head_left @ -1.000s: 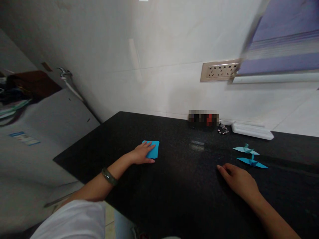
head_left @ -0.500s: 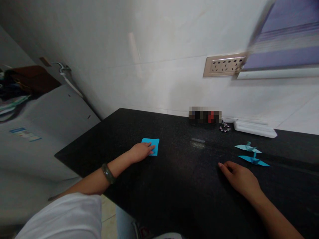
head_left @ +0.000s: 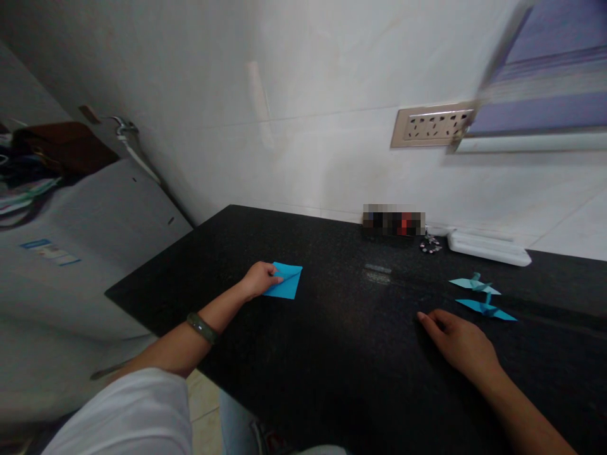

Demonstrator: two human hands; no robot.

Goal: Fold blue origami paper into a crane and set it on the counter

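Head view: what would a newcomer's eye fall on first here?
Probably the bright blue paper, pinched by the left hand over the black countertop. Next, perhaps, the pale origami crane and the deeper blue origami crane, close together just beyond the right hand.

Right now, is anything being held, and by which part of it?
Blue paper, pinched at its left side by the left grip. Nothing shows in the right grip.

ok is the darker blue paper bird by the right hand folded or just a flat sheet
Folded: the darker blue paper bird has two pointed wings spread sideways and a narrow piece sticking up between.
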